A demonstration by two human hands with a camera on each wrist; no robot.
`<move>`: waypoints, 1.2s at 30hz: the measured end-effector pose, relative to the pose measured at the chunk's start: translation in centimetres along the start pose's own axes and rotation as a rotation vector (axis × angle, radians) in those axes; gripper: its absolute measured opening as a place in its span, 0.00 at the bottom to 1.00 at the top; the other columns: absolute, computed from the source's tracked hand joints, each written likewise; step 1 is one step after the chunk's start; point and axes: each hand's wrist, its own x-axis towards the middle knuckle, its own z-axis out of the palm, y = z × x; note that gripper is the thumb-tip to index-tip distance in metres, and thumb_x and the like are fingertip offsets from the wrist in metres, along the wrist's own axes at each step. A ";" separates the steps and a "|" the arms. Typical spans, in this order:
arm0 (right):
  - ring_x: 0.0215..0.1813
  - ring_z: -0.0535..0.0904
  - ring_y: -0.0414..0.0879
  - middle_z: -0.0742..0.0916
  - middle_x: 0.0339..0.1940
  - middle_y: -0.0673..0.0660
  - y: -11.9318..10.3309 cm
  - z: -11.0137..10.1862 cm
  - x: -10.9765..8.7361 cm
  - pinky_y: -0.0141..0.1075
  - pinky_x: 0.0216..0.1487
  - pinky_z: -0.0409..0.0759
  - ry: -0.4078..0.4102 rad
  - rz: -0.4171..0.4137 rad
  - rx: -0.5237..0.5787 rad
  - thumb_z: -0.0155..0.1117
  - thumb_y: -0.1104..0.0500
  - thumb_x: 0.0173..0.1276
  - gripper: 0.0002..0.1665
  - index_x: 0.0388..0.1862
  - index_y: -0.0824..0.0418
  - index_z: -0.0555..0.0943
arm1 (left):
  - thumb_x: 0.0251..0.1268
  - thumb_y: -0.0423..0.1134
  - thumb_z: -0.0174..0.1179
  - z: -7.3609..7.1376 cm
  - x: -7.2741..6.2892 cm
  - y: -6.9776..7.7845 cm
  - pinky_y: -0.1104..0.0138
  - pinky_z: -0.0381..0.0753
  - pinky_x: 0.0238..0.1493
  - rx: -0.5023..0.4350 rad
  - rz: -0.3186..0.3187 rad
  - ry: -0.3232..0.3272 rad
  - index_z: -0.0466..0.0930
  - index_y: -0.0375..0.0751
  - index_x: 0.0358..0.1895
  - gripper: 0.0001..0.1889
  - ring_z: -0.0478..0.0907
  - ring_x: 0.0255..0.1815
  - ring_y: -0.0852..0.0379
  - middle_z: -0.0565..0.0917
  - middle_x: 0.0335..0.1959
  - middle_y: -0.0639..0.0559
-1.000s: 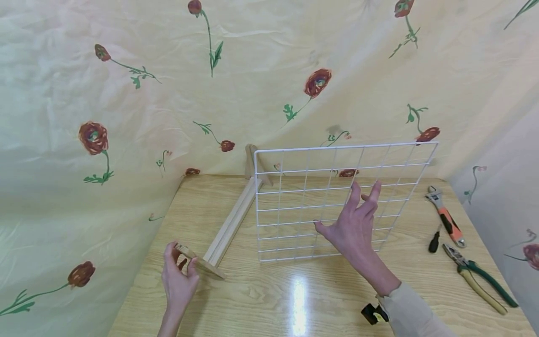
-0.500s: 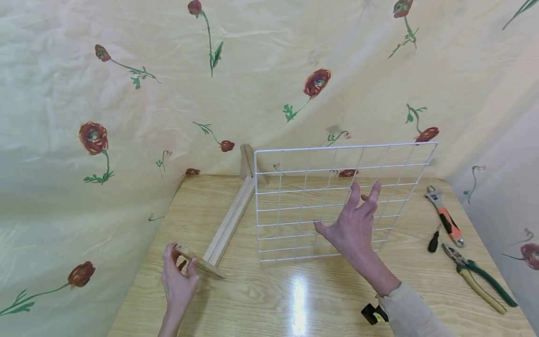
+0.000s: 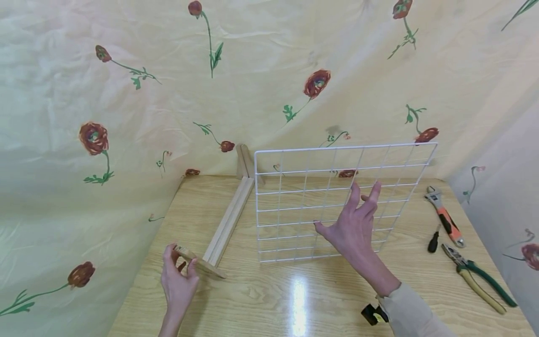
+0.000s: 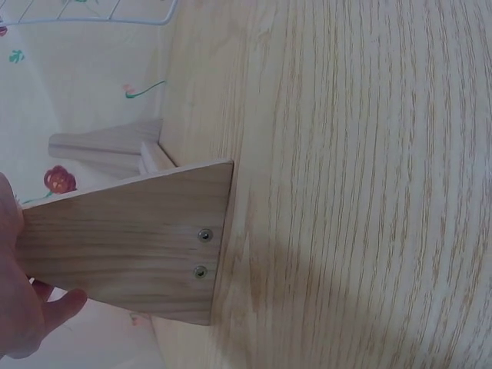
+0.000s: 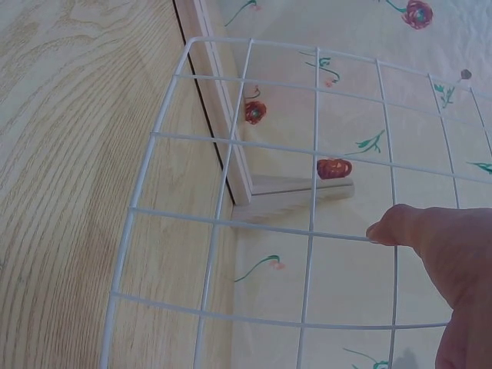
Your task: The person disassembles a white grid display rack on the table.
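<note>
A wooden stand has a long grooved rail (image 3: 229,222) joining a far end board (image 3: 244,161) to a near end board (image 3: 204,267). My left hand (image 3: 178,285) pinches the near board's narrow upper end between thumb and fingers. Two metal screw heads (image 4: 203,254) show on that board's outer face in the left wrist view. My right hand (image 3: 353,229) holds a white wire grid panel (image 3: 290,192) upright and leaning, fingers spread over its mesh. In the right wrist view the thumb (image 5: 396,223) touches a wire; the other fingertips are out of that view.
An adjustable wrench (image 3: 447,220), a small black screwdriver (image 3: 433,242) and green-and-yellow pliers (image 3: 473,276) lie along the table's right side. A small black object (image 3: 370,313) lies beside my right sleeve. Flowered cloth (image 3: 261,84) hangs behind the wooden table (image 3: 252,309).
The stand's far end has swung to the left, its rail now just left of the grid panel's edge. My left hand stays nearly in place, as do my right hand and the panel.
</note>
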 end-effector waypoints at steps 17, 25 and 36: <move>0.59 0.60 0.74 0.34 0.75 0.74 0.0 -0.1 0.0 0.60 0.35 0.78 -0.007 0.007 0.013 0.92 0.50 0.25 0.84 0.74 0.68 0.45 | 0.45 0.19 0.73 0.3 -0.1 -0.1 0.41 0.86 0.29 0.049 0.072 0.061 0.64 0.27 0.63 0.39 0.81 0.41 0.26 0.80 0.39 0.29; 0.58 0.60 0.74 0.34 0.75 0.74 0.0 0.0 -0.1 0.59 0.34 0.78 0.002 -0.001 0.007 0.92 0.50 0.25 0.84 0.73 0.67 0.45 | 0.46 0.21 0.74 0.2 -0.1 0.2 0.42 0.85 0.31 0.080 0.065 0.071 0.64 0.28 0.63 0.38 0.82 0.37 0.29 0.80 0.39 0.30; 0.57 0.62 0.74 0.36 0.75 0.76 0.1 0.2 -0.1 0.58 0.32 0.77 0.034 -0.023 -0.006 0.92 0.50 0.23 0.84 0.73 0.69 0.47 | 0.51 0.27 0.72 0.3 -0.3 -0.1 0.44 0.85 0.35 0.113 0.033 0.068 0.65 0.27 0.63 0.36 0.82 0.37 0.35 0.80 0.38 0.31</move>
